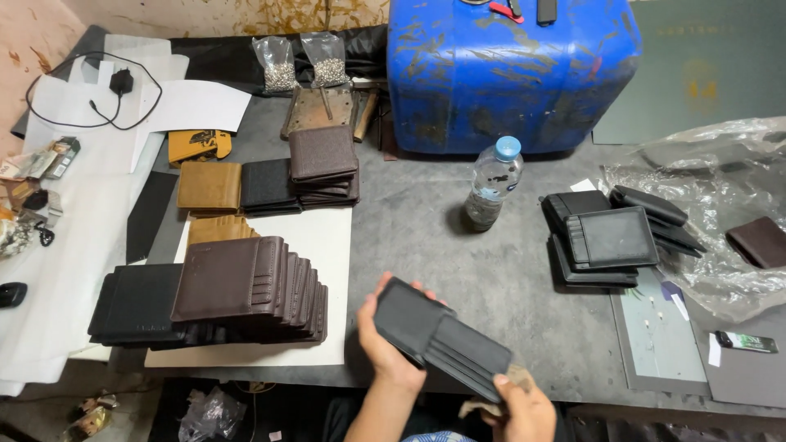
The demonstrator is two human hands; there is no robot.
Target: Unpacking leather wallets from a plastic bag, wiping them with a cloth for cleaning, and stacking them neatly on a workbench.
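Black wallet [442, 337], opened flat, card slots up, held above the near edge of the grey surface [426, 237], at 6 o'clock in the head view.

Left hand [385, 348]: grip pinches the wallet's left end, thumb on the near side, fingertips curling over the far edge.

Right hand [520, 405]: grip pressed on the wallet's lower right corner; a small tan scrap [483, 407] sits just beside the fingers.

At 9 o'clock: fanned row of brown wallets [246, 286] on a white sheet [327, 245], touching a row of black wallets [135, 307] to its left.

At 11 o'clock: stacks of tan [210, 187], black [266, 184] and dark brown wallets [323, 155]; behind them, two clear bags of small metal parts [299, 65].

At 12 o'clock: plastic water bottle [494, 184], blue cap, upright, near a scuffed blue drum [512, 74].

At 3 o'clock: pile of black wallets [610, 237], well apart from the hands. Beyond it, crumpled clear plastic [712, 188] with one brown wallet [760, 241] inside.
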